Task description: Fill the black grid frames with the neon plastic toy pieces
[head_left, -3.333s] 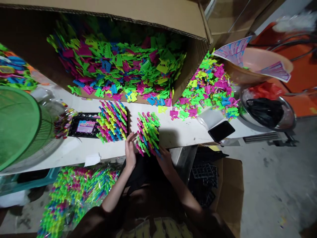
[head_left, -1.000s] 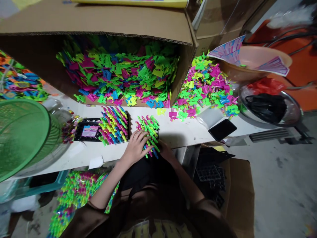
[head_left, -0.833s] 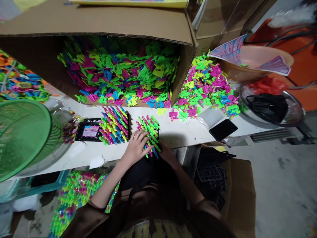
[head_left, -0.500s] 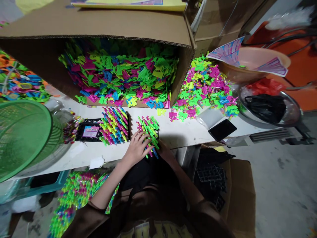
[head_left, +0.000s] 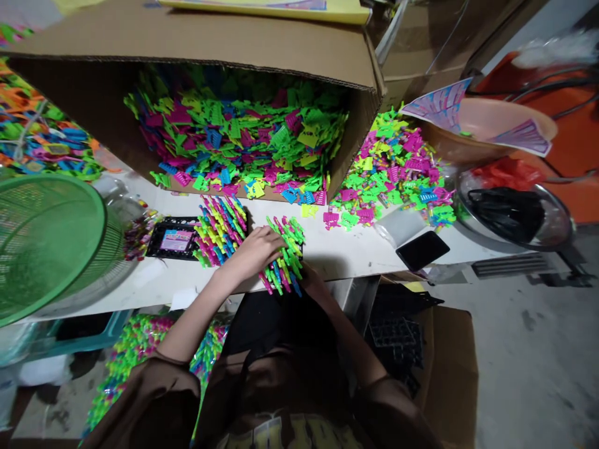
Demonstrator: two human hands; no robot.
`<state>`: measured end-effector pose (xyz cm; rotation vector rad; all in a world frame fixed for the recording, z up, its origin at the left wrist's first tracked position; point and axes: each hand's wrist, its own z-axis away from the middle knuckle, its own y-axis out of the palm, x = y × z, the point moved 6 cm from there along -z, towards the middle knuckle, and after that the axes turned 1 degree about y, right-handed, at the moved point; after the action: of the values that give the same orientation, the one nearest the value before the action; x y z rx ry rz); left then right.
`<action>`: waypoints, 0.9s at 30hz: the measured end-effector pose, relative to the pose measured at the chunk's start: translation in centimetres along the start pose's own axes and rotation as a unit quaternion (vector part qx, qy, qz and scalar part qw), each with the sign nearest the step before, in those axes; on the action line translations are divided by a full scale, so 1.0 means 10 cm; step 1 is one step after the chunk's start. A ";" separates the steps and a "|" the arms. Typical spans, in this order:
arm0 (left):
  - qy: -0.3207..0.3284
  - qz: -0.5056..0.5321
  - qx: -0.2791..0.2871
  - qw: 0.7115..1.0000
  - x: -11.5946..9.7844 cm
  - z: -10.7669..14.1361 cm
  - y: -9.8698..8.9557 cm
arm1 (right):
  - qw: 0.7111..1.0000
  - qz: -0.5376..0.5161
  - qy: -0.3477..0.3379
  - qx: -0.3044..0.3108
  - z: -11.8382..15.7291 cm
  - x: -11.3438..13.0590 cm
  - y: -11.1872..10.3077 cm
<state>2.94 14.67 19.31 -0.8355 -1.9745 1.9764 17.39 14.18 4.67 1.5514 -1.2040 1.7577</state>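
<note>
Slim plastic sticks (head_left: 287,249) in green, pink, yellow and blue stand in slanted rows in a small black rack (head_left: 301,248) at the table's front edge. Over the left side of these rows is my left hand (head_left: 259,251), its fingers bent and pressed together among the sticks; what they pinch is hidden. My right hand (head_left: 312,284) lies in shadow against the rack's near right corner and grips it, its fingertips out of sight. Left of this, a second, fuller block of the same sticks (head_left: 219,231) stands beside a black frame with a printed label (head_left: 176,240).
Behind is a cardboard box (head_left: 206,47) of flat plastic pieces, with a loose pile (head_left: 393,168) to its right. A green basket (head_left: 47,243) stands left; a phone (head_left: 422,250) and metal bowl (head_left: 556,218) lie right. Below sits a carton (head_left: 452,374) with black racks.
My left hand has drawn its spread fingers together and shifted up over the left of the sticks. The right hand stays at the rack. The whole view has tilted slightly.
</note>
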 end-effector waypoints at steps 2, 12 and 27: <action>0.001 -0.014 0.015 1.000 0.02 -0.05 0.02 | 1.000 -0.009 0.008 0.001 0.00 0.00 0.00; 0.011 0.013 0.025 1.000 -0.04 -0.07 0.03 | 1.000 -0.021 0.017 -0.001 -0.01 -0.05 0.01; -0.030 0.083 0.002 0.996 0.14 0.13 -0.04 | 0.998 -0.060 0.029 -0.013 0.01 -0.19 0.04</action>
<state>0.99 14.37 19.23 -0.9782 -1.9907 2.1192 17.52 14.26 2.74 1.5151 -1.0782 1.6908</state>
